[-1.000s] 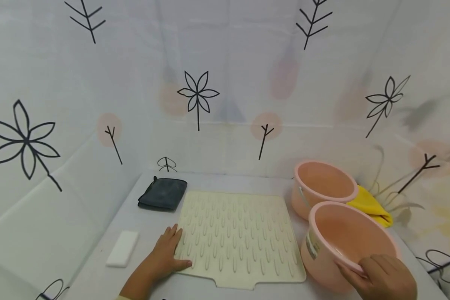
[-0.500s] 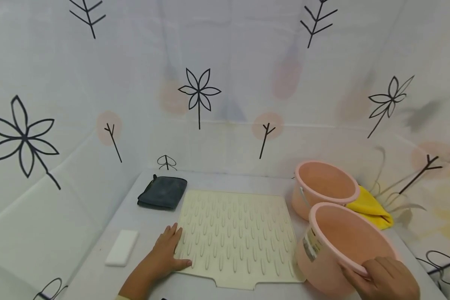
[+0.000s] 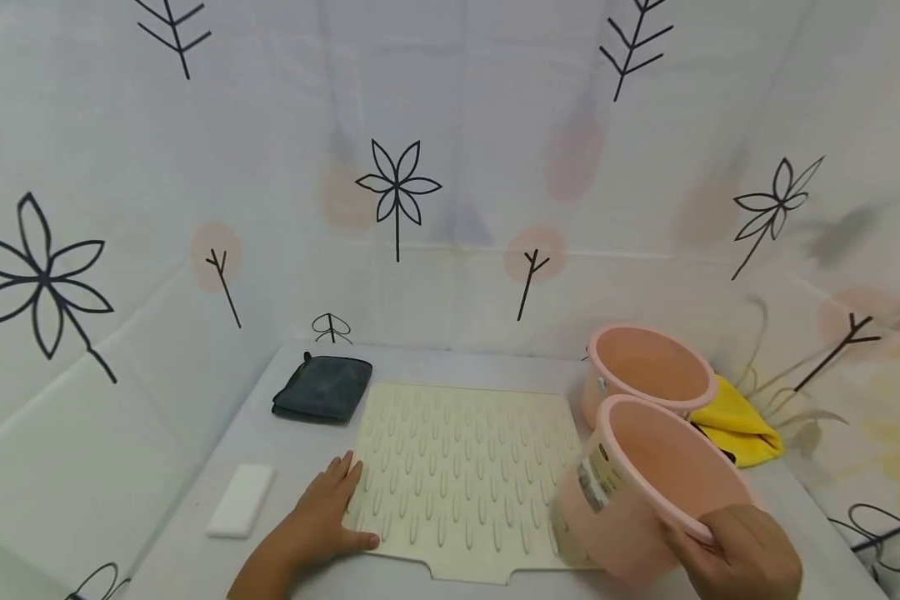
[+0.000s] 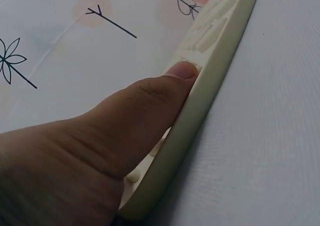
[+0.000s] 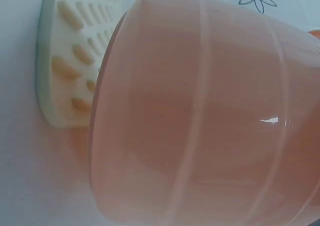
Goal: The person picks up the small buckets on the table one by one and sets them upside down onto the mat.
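Two hands: left (image 3: 328, 512) splayed on mat (image 3: 465, 479), right (image 3: 742, 550) gripping bucket (image 3: 626, 525).

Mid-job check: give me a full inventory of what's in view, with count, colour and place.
Ridged board: one, cream, flat at the table's middle
Near bucket: one, pink, tilted, at the board's right side
Far bucket: one, pink, behind the near one
Folded cloth: one, yellow, far right
Pouch: one, dark grey, far left
Flat block: one, white, near left
Table: one, white, beneath everything
Backdrop: white, plant-printed, behind
Left hand: one, on the board's left edge
Right hand: one, gripping the near bucket's rim
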Action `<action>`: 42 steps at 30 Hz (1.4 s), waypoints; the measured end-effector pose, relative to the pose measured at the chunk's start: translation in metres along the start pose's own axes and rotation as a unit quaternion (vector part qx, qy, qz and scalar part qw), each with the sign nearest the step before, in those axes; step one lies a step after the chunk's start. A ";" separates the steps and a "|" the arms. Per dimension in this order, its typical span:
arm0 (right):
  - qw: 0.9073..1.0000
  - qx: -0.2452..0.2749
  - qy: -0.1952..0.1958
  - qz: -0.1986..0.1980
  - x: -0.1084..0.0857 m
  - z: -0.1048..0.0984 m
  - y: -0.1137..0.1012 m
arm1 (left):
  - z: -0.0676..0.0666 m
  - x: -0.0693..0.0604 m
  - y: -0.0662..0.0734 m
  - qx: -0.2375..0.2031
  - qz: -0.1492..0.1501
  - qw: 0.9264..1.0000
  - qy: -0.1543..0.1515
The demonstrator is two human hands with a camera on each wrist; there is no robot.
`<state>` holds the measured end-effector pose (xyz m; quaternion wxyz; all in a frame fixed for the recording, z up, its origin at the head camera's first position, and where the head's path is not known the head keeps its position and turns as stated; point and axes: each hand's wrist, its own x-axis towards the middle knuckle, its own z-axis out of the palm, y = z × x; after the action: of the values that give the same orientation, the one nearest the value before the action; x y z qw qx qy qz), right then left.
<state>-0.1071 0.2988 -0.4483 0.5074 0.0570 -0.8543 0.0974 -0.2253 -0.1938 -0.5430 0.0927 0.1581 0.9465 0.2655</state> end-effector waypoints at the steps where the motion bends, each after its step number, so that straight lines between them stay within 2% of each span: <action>1: 1.000 0.002 0.007 0.000 0.000 0.002 -0.001 | 0.000 0.000 0.000 0.002 0.002 1.000 -0.002; 6: 0.998 0.031 0.046 0.016 0.002 0.013 -0.009 | -0.001 -0.002 0.000 0.008 0.008 1.000 -0.009; 11: 0.995 0.064 0.041 0.058 0.005 0.019 -0.021 | 0.000 -0.004 -0.001 0.011 0.012 1.000 -0.021; 15: 0.994 0.075 0.049 0.060 0.007 0.025 -0.029 | 0.000 -0.004 0.000 0.011 0.014 1.000 -0.023; 18: 0.992 0.092 0.070 0.060 0.009 0.032 -0.033 | 0.000 -0.004 0.000 0.014 0.016 1.000 -0.020; 22: 0.984 0.123 0.101 0.074 0.011 0.042 -0.039 | 0.000 -0.003 -0.001 0.017 0.015 1.000 -0.018; 29: 0.972 0.166 0.129 0.106 0.009 0.055 -0.049 | 0.000 -0.004 -0.001 0.016 0.012 1.000 -0.017; 39: 0.955 0.191 0.125 0.188 0.009 0.064 -0.068 | 0.001 -0.003 -0.002 0.017 0.012 1.000 -0.014; 42: 0.948 0.200 0.130 0.213 0.010 0.069 -0.072 | 0.001 -0.001 -0.003 0.020 0.009 1.000 -0.013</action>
<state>-0.1564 0.2131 -0.4641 0.5596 -0.0393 -0.7362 0.3785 -0.2255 -0.1962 -0.5452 0.0997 0.1718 0.9488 0.2456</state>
